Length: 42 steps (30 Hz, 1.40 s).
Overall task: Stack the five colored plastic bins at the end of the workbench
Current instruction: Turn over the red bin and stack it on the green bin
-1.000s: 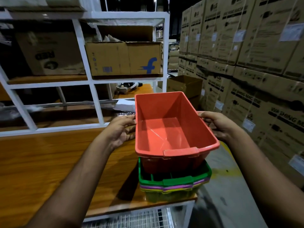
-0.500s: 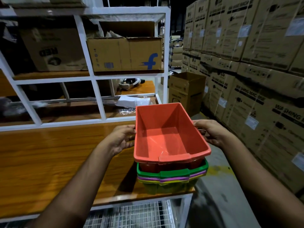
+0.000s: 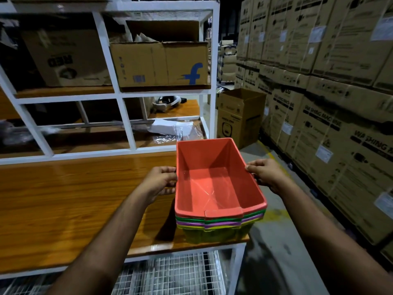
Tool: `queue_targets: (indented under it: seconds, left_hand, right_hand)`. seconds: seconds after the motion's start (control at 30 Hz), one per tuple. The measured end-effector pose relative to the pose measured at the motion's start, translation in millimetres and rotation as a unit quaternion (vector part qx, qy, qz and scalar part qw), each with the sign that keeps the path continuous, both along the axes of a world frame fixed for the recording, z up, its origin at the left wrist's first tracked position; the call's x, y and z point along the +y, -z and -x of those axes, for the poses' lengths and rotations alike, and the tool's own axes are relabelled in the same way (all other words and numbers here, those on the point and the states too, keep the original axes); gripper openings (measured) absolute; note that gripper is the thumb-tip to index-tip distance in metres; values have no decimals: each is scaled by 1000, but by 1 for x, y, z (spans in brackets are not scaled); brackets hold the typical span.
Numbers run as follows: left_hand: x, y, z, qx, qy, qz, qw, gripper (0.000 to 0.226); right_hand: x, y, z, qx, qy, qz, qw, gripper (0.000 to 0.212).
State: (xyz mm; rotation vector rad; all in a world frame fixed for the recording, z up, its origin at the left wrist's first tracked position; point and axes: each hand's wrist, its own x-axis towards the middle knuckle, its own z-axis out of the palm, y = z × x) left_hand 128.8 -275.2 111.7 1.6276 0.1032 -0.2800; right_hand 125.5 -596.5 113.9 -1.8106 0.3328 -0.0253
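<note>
A red plastic bin (image 3: 214,184) sits nested on top of a stack of bins (image 3: 219,227) at the right end of the wooden workbench (image 3: 74,199). Under its rim show thin green, purple and yellow rims, and the lowest bin is olive green. My left hand (image 3: 160,180) grips the red bin's left rim. My right hand (image 3: 265,174) grips its right rim. The red bin is empty and level.
A white metal shelf frame (image 3: 125,122) with cardboard boxes (image 3: 159,62) stands behind the bench. Stacked cartons (image 3: 331,86) line the right side across a narrow aisle. An open carton (image 3: 240,116) stands on the floor. Wire mesh (image 3: 170,273) lies under the bench.
Both hands have lowered the red bin into the stack; it was raised above the green bin and now sits fully nested, rim on rim.
</note>
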Motion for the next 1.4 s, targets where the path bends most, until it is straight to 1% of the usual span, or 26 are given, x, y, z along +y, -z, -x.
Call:
queue_targets:
  seconds: [0.23, 0.6, 0.73, 0.87, 1.07, 1.13, 1.2, 1.3, 1.4]
  left_hand:
    - [-5, 2, 6, -11, -6, 11, 1000, 20]
    - [-9, 5, 8, -5, -19, 20, 1000, 26]
    - [-11, 6, 10, -5, -26, 23, 999, 23]
    - [-9, 6, 9, -1, -26, 16, 1000, 21]
    - [-8, 3, 9, 0, -26, -25, 999, 29]
    - [-7, 0, 10, -10, -29, -35, 999, 32]
    - [-7, -4, 13, -19, -30, -41, 999, 34]
    - [-6, -12, 22, -47, -31, -64, 996, 35]
    - [1, -17, 32, -99, -44, -115, 987, 36]
  right_hand:
    - [2, 3, -1, -20, 4, 42, 999, 16]
    - [-2, 0, -6, -18, -3, 86, 996, 13]
    - [-6, 4, -9, -16, -8, 99, 995, 12]
    - [-6, 4, -9, -16, -9, 102, 995, 12]
    - [-5, 0, -3, -14, -13, 117, 993, 14]
    - [-2, -2, 0, -25, -4, 146, 989, 15]
    - [2, -6, 3, -58, 15, 217, 974, 16]
    - [17, -18, 8, -113, 15, 319, 941, 24]
    - [40, -27, 8, -179, -20, 389, 904, 27]
